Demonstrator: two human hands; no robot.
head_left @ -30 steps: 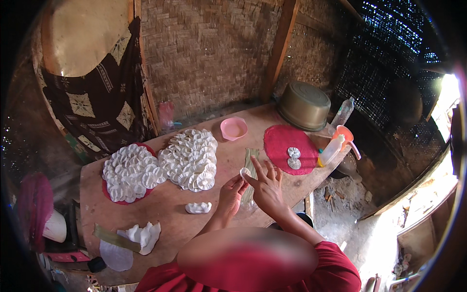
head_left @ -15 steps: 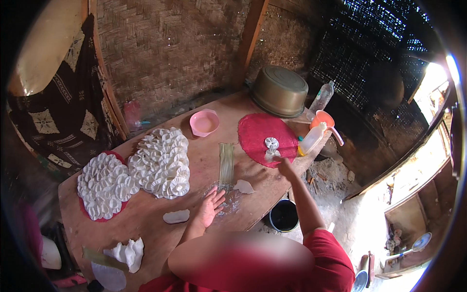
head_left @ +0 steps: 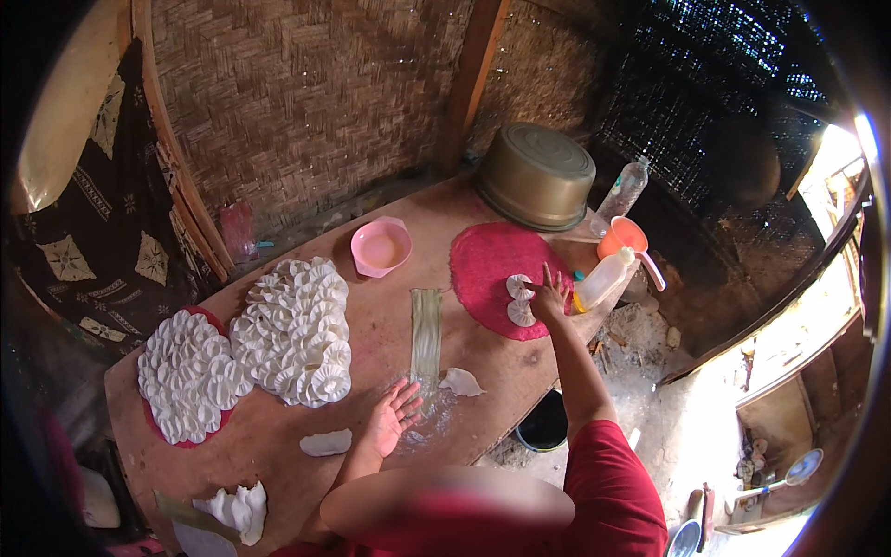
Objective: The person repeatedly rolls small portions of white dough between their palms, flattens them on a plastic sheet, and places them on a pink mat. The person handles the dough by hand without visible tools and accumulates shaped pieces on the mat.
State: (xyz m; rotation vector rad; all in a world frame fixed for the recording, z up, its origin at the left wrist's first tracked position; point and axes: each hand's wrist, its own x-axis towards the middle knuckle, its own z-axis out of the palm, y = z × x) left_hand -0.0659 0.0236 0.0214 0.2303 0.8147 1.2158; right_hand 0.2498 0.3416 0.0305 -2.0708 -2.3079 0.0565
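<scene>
Head view, centre-right: the splayed right hand [head_left: 549, 302] risked crumpling the pleated discs [head_left: 521, 314] by brushing them, left hand [head_left: 386, 426] spread too.

Two discs [head_left: 521, 314] lie on the right mat [head_left: 478, 269] before the pot [head_left: 536, 176].

The left hand [head_left: 392, 420] sits just below the middle of the frame, palm partly in view, its fingers loosely spread and tipped toward the upper right. The left forearm [head_left: 355, 470] slants up to it from the lower edge, left of centre. The right hand [head_left: 551, 297] is higher, right of centre, fingers fanned, some pointing upward while one digit stretches leftward. The right forearm [head_left: 584, 376] rises steeply from the lower right, bare down to a red sleeve [head_left: 614, 483].
</scene>
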